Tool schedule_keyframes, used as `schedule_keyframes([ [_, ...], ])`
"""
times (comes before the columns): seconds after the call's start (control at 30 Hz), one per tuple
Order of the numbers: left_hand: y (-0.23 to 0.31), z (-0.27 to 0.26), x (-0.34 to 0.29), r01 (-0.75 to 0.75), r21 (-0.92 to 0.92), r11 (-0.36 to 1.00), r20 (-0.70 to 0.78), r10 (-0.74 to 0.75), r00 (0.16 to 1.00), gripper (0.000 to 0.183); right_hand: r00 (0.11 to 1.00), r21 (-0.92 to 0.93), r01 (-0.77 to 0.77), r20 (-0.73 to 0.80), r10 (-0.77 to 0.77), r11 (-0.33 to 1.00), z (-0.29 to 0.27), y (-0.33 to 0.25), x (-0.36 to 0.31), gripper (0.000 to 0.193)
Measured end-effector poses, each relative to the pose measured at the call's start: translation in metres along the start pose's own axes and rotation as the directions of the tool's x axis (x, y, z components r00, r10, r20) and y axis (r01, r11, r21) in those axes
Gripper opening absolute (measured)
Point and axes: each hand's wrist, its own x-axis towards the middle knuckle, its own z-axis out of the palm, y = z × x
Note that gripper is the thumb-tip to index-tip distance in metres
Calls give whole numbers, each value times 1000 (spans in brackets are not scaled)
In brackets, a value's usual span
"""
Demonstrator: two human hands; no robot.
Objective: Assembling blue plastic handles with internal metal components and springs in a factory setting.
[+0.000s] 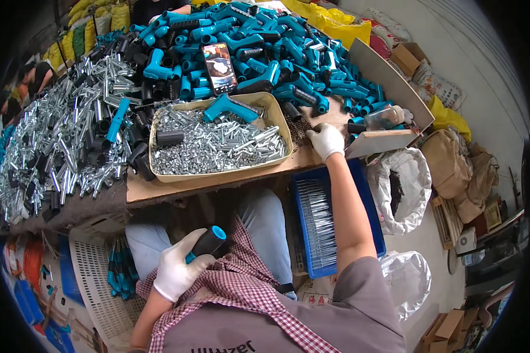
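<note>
In my gloved left hand [179,269], held above my lap, is a black tool handle [207,243] with a teal ring at its end. The fingers wrap around it. My gloved right hand [327,142] reaches to the table's front edge, its fingers curled in beside a heap of small dark parts [300,128]. Whether anything sits between those fingertips is hidden. Left of that hand, a cream tray [224,171] holds many small metal pins and fittings. A teal pistol-shaped housing [231,108] rests across the tray's far side.
A large pile of teal and black housings [259,47] covers the table's back, with a phone [219,67] propped on it. Metal tubes [59,129] heap at left. A blue crate [324,273] of metal rods, white sacks [401,194] and a white basket [94,282] stand below.
</note>
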Motion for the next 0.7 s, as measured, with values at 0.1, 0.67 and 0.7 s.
schedule_keyframes([
  [0.1,2,-2,0,-16,11,1000,-7,16,1000,56,969,-2,-21,247,20,1000,-18,-2,17,46],
  [0.67,-1,-12,7,59,-158,986,-83,-72,994,81,829,285,467,-470,-303,837,4,-74,-64,16],
  [0.7,0,-15,4,98,-187,977,-74,-114,991,83,830,284,467,-468,-304,837,3,-73,-64,16],
])
